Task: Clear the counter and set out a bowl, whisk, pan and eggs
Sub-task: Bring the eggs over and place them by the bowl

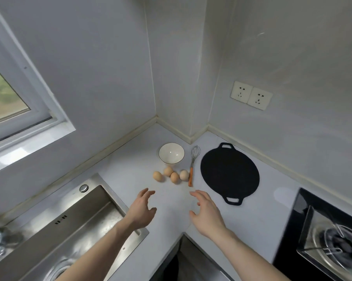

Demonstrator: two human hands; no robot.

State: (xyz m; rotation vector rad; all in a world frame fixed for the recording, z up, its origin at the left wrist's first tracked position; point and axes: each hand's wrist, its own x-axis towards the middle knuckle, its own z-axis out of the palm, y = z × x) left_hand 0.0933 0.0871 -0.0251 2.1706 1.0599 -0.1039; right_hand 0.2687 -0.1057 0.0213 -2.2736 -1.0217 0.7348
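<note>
A white bowl (171,153) stands empty in the counter's far corner. Several brown eggs (169,174) lie in a loose row just in front of it. To their right lies a wire whisk (193,165) with an orange handle, touching the rightmost egg. A flat black pan (229,172) with two loop handles rests right of the whisk. My left hand (143,209) hovers above the white counter (130,159) a short way in front of the eggs, fingers spread, holding nothing. My right hand (206,211) hovers beside it, likewise spread and holding nothing.
A steel sink (73,226) is set into the counter at the left. A gas hob (333,238) with a black glass top sits at the right. Two wall sockets (251,95) hang above the pan. A window (7,94) is at the upper left.
</note>
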